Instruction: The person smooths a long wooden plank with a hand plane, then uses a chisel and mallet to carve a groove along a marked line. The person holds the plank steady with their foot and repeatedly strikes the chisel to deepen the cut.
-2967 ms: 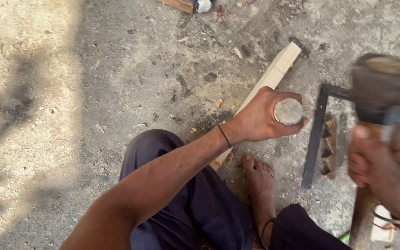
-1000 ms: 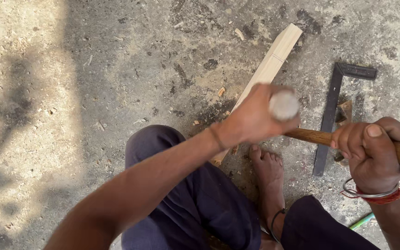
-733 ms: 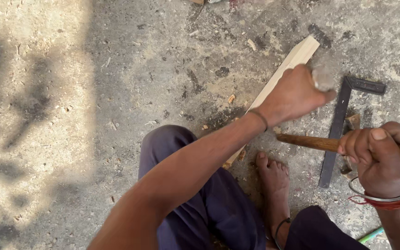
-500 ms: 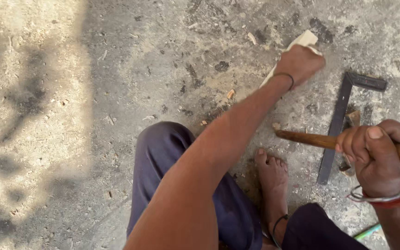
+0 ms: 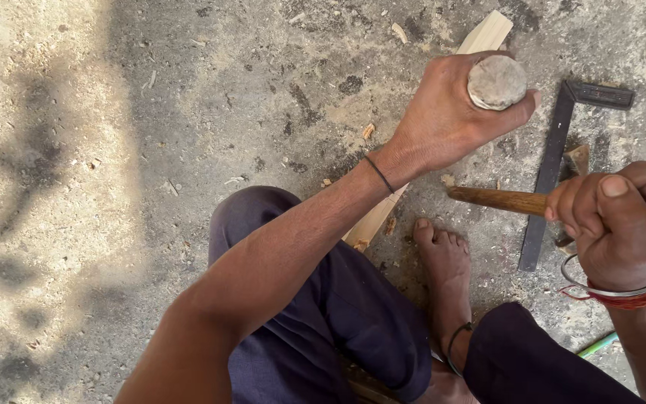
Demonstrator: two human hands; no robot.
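The left hand (image 5: pixel 454 112) is wrapping its grip tightly around a round-topped wooden tool handle (image 5: pixel 496 81), hiding its lower part, above a pale wooden plank (image 5: pixel 487 34) on the concrete floor (image 5: pixel 114 150). The right hand (image 5: pixel 611 221) is clenching a brown wooden shaft (image 5: pixel 495 200), its end cut off at the frame edge.

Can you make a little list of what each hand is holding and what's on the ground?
left hand: wrapped around a round-topped wooden handle, held upright over the plank
right hand: gripping a brown wooden stick handle, lying level
wood plank: pale, flat on the ground, running under the left arm
metal square: dark, L-shaped, lying right of the plank
bare foot: on the ground beside the plank
ground: grey concrete with wood chips
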